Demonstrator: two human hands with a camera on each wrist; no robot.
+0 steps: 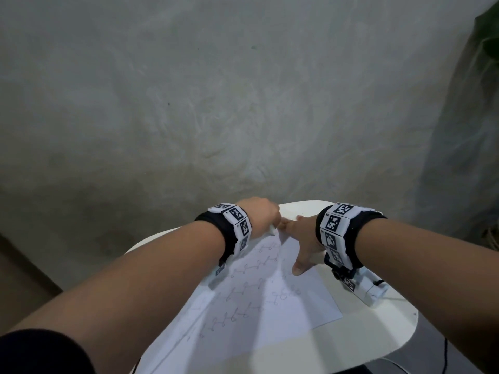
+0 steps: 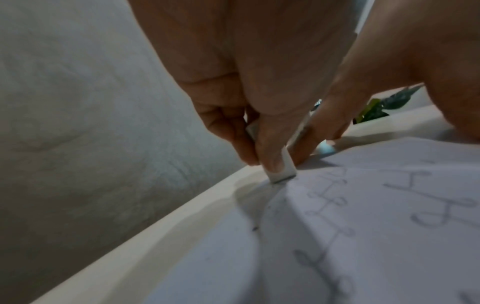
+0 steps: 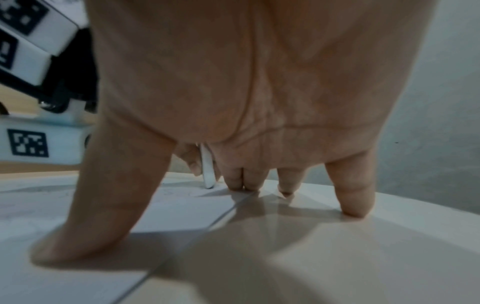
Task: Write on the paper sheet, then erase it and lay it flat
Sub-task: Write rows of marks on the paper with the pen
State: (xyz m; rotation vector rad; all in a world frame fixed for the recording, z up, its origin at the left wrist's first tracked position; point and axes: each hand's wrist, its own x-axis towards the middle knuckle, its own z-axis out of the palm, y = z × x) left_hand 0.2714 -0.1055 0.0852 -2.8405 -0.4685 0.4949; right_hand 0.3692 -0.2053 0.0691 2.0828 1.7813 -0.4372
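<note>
A white paper sheet (image 1: 270,300) covered in pencil marks lies slantwise on the white table (image 1: 378,333). At the sheet's far corner my left hand (image 1: 271,225) pinches a small white eraser (image 2: 281,170) between thumb and fingers. The eraser's lower end touches the paper (image 2: 363,226) near its edge. My right hand (image 1: 299,238) is spread beside it. Its thumb (image 3: 85,232) presses on the sheet (image 3: 182,214), and its other fingertips (image 3: 353,207) rest at the paper's far edge and on the bare table. The eraser (image 3: 207,168) shows just beyond them.
A rough grey wall rises right behind the table. Green plant leaves (image 1: 488,31) hang at the upper right. A dark cable (image 1: 445,352) drops off the table's right side. The table's rounded rim (image 2: 155,236) runs close to my left hand.
</note>
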